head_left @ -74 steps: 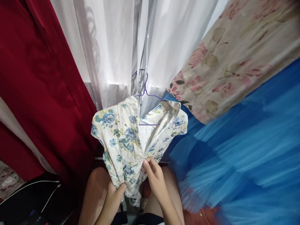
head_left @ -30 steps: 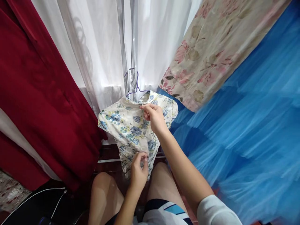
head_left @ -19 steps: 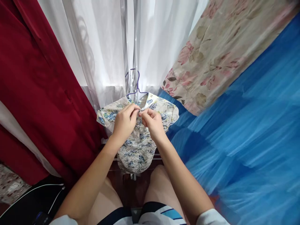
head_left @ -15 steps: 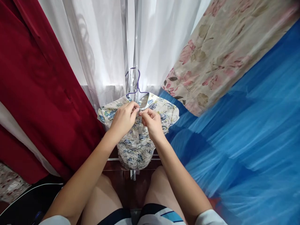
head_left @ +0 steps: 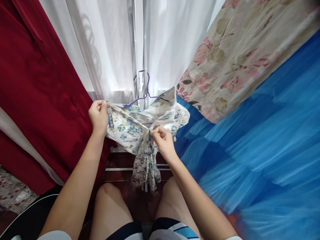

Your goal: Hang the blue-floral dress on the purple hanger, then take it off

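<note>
A white floral top (head_left: 125, 128) with blue and green print hangs on a purple hanger (head_left: 148, 87), its neckline spread wide. My left hand (head_left: 99, 116) is closed on the neckline's left edge, pulling it out to the side. At the centre, my right hand (head_left: 163, 141) pinches a small zipper pull (head_left: 149, 130) at the bottom of the V-shaped opening. The hanger's lower bar shows through that opening. Below the zipper, the cloth hangs bunched in narrow folds.
Red fabric (head_left: 42, 83) hangs at the left and white sheer fabric (head_left: 107, 46) behind. To the right are a beige floral cloth (head_left: 225, 66) and blue tulle (head_left: 262, 150). A black round-rimmed container (head_left: 27, 216) is at lower left, near my knees (head_left: 110, 200).
My left hand has moved left from the centre, drawing the neckline's edge with it. The zipper is lower and the opening wider. My right hand has shifted slightly down, still at the zipper.
</note>
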`<state>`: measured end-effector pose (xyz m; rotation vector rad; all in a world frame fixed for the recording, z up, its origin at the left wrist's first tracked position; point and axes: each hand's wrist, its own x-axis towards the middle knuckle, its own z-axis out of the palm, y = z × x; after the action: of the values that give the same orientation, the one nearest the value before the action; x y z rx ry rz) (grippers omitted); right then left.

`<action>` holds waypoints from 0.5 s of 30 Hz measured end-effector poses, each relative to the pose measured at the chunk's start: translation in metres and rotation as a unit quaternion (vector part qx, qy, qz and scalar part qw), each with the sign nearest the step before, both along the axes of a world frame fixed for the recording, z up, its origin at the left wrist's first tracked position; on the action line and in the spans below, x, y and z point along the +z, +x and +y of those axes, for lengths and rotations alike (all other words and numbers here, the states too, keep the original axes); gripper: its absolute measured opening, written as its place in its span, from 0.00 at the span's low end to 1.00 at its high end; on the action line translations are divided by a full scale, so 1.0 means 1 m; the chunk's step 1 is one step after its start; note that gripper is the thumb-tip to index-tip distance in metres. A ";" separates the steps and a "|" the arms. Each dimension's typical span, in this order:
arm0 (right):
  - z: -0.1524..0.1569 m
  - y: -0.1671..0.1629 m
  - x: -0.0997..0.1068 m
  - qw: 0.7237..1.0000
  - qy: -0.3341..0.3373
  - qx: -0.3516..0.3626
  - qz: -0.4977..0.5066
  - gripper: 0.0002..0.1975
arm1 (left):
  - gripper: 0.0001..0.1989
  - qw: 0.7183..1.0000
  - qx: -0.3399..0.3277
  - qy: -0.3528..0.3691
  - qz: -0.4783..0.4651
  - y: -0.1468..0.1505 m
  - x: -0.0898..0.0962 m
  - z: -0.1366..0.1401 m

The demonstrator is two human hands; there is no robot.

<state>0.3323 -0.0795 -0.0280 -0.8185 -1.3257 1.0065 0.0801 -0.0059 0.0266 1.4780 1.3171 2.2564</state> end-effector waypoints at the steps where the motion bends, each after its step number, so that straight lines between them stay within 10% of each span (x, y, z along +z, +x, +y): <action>1: -0.005 0.002 -0.003 1.000 -0.004 0.002 -0.007 0.11 | 0.08 0.996 -0.005 -0.041 -0.074 -0.013 -0.012 0.010; 9: -0.011 0.037 -0.049 0.996 -0.060 -0.058 -0.016 0.10 | 0.13 0.943 -0.139 -0.277 -0.122 0.003 -0.128 -0.011; 15: -0.010 0.086 -0.111 0.975 -0.130 -0.159 -0.082 0.16 | 0.20 0.907 -0.285 -0.300 -0.083 0.058 -0.141 -0.051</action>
<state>0.4188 -0.0892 -0.1394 -1.2918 -1.1644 0.8792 0.1381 -0.0568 -0.1145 1.1992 1.1711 1.4017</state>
